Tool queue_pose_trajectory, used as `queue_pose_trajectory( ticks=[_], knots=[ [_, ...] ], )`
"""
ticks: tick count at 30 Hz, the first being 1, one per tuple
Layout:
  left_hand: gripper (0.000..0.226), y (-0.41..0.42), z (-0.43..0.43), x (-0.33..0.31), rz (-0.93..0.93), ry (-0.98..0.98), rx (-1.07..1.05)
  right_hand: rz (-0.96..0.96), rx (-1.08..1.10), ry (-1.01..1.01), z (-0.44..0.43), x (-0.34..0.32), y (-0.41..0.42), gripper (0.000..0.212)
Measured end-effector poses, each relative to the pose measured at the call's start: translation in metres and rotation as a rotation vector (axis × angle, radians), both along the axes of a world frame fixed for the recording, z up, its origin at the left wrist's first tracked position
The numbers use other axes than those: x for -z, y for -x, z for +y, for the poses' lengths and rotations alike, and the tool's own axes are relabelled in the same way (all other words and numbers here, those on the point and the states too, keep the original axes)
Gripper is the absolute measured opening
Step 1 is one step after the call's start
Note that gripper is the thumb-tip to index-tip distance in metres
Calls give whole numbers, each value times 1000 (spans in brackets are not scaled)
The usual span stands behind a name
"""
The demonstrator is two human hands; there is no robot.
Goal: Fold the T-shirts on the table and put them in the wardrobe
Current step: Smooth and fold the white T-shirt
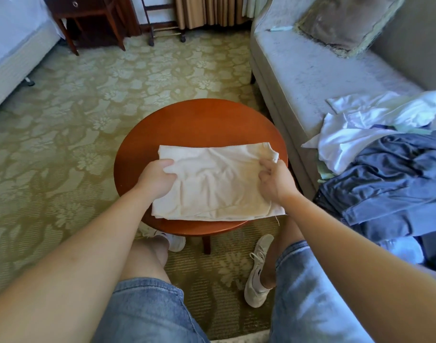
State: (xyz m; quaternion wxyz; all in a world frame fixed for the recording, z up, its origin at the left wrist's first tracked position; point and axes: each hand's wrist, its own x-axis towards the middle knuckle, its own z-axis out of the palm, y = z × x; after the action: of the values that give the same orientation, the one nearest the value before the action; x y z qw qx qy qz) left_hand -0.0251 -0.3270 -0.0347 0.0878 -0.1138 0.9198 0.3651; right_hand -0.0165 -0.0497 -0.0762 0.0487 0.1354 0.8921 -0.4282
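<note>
Hands grip a folded cream T-shirt point(212, 181) at centre frame, on a round table point(199, 120). Left hand point(155, 179) curls its fingers round the shirt's left edge; right hand point(276, 180) pinches the right edge near the top corner. Unfolded clothes point(385, 154) lie heaped on the sofa point(311, 70) at right.

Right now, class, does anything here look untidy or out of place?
Yes. Unfolded clothes lie heaped on the sofa, white and blue pieces tangled. The folded shirt overhangs the table at its near right corner, a loose thread dangling.
</note>
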Motion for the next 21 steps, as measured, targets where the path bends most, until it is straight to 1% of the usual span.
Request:
queue_pose_trajectory(
  ticks=[3,6,10,15,19,21],
  knots=[
    [47,-4,17,-20,56,-12,67,106,22,-93,15,-29,-26,51],
    [46,-9,41,-40,114,-71,137,197,48,-172,46,-57,-56,56],
    [48,-24,93,-64,173,-167,255,214,169,-239,91,-89,-104,57],
    [51,-52,171,-85,176,-231,451,248,366,-231,149,-108,-182,57],
    [53,-85,242,-90,154,-256,637,322,589,-163,187,-109,-259,46],
    [56,-107,278,-86,123,-253,728,275,667,-189,204,-107,-298,48]
  ],
)
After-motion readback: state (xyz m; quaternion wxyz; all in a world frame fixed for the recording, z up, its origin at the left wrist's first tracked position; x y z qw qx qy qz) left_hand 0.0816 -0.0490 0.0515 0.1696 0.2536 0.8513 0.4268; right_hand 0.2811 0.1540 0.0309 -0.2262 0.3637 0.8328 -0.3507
